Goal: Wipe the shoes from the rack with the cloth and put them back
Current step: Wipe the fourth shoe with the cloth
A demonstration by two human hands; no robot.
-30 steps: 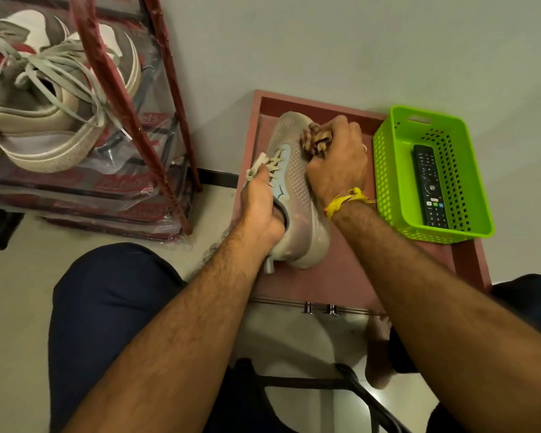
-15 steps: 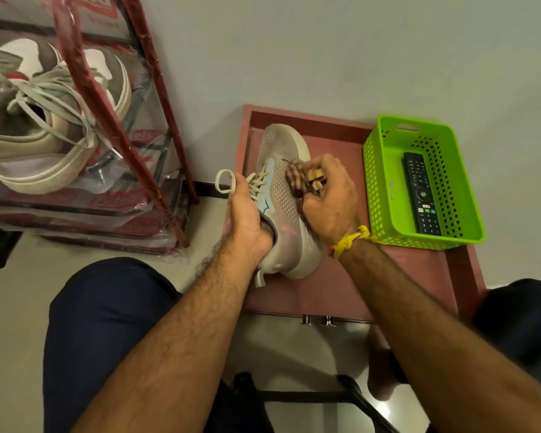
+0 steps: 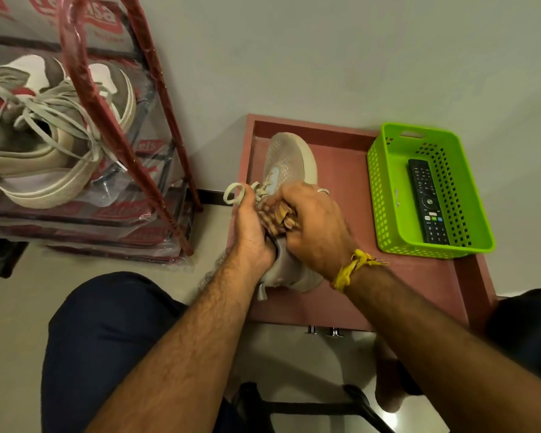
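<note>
A grey mesh sneaker (image 3: 289, 157) lies on a low reddish table (image 3: 350, 170), toe pointing away from me. My left hand (image 3: 250, 229) grips it at the collar, with a lace loop sticking out above the thumb. My right hand (image 3: 316, 226) holds a bunched checked cloth (image 3: 277, 214) and presses it on the shoe's middle, over the laces. The red-framed shoe rack (image 3: 113, 126), wrapped in clear plastic, stands at the left and holds a beige sneaker (image 3: 47, 157) with loose laces.
A green plastic basket (image 3: 388, 198) with a black remote (image 3: 427, 201) sits on the table's right part, close to my right hand. My knees are at the lower left and far right. A dark chair frame (image 3: 325, 407) shows below.
My right hand has slid the cloth back from the toe area to the shoe's middle near my left hand. The toe is now uncovered.
</note>
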